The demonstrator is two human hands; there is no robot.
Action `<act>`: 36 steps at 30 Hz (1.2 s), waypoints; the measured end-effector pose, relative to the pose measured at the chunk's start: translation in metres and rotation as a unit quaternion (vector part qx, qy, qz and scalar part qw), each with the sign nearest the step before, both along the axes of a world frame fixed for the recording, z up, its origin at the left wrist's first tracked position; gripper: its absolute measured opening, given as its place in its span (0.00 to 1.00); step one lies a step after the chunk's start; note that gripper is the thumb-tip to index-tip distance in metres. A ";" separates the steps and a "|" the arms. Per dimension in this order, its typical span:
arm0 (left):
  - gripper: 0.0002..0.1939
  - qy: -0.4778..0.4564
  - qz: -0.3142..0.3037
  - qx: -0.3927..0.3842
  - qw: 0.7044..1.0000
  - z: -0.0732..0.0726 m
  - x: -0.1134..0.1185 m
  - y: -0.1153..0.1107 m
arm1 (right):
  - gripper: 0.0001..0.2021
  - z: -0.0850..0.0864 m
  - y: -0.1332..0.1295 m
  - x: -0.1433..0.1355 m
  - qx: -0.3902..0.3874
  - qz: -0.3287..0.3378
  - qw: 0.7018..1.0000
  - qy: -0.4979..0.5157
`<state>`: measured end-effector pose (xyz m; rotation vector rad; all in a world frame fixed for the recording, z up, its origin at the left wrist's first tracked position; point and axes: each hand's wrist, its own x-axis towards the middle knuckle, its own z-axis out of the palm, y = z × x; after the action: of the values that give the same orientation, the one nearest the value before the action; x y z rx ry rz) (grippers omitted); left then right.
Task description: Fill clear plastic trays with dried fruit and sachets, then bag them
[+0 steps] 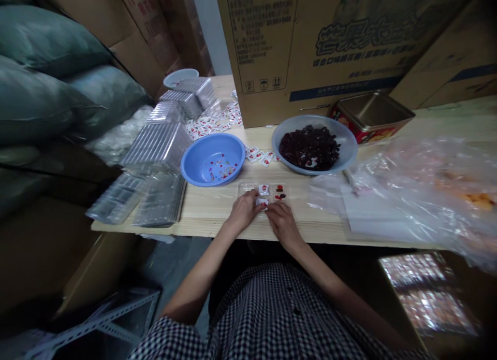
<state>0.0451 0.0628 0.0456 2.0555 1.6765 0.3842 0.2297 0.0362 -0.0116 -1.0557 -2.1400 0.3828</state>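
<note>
A clear plastic tray [246, 187] lies near the table's front edge, divided into compartments. One small white packet with red print [264, 189] rests in its upper middle part. Below it, both hands pinch a second white packet [262, 202]: my left hand [244, 211] at its left and lower side, my right hand [283, 221] at its right corner. Dark red dried pieces [279, 196] sit in the tray's right-hand compartments. My fingers hide part of the tray's lower edge.
A blue basin [213, 180] with small scraps stands behind left; a pale bowl of dark dried fruit [310, 145] behind right. Stacked clear trays [159, 194] fill the left side. Loose packets [212, 124], a tin [373, 114], plastic bags [427, 178] and a large carton [279, 54] surround them.
</note>
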 end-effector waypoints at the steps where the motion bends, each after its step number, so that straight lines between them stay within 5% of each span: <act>1: 0.14 0.005 0.008 0.010 1.000 -0.003 0.003 0.000 | 0.11 -0.002 0.002 0.000 0.003 0.006 1.000 0.005; 10: 0.10 -0.018 -0.025 0.039 0.999 -0.006 0.010 0.009 | 0.14 -0.012 0.007 -0.001 0.025 -0.001 0.999 0.028; 15: 0.13 -0.050 -0.049 0.060 0.996 0.018 -0.003 0.021 | 0.13 -0.009 0.007 0.002 0.010 0.009 1.000 0.027; 19: 0.14 0.010 -0.171 0.050 0.984 0.035 -0.003 0.045 | 0.15 -0.005 0.004 0.003 0.007 0.000 0.999 0.047; 22: 0.13 0.079 -0.229 0.020 0.970 0.031 0.008 0.056 | 0.15 -0.001 0.002 0.003 0.016 -0.007 0.999 0.051; 29: 0.12 0.080 -0.191 0.041 0.978 0.016 0.015 0.040 | 0.14 0.003 0.006 -0.002 0.016 0.004 0.999 0.039; 33: 0.06 0.052 -0.200 0.059 0.977 0.010 0.008 0.020 | 0.18 0.027 -0.011 0.016 0.019 -0.032 0.998 0.054; 36: 0.10 -0.013 -0.149 0.122 0.981 0.005 0.005 0.010 | 0.23 0.069 -0.029 0.077 0.031 -0.123 0.989 0.070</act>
<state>0.0502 0.0729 0.0507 2.4235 1.3312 0.5326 0.3068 0.0072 0.0571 -1.2035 -1.8589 0.2625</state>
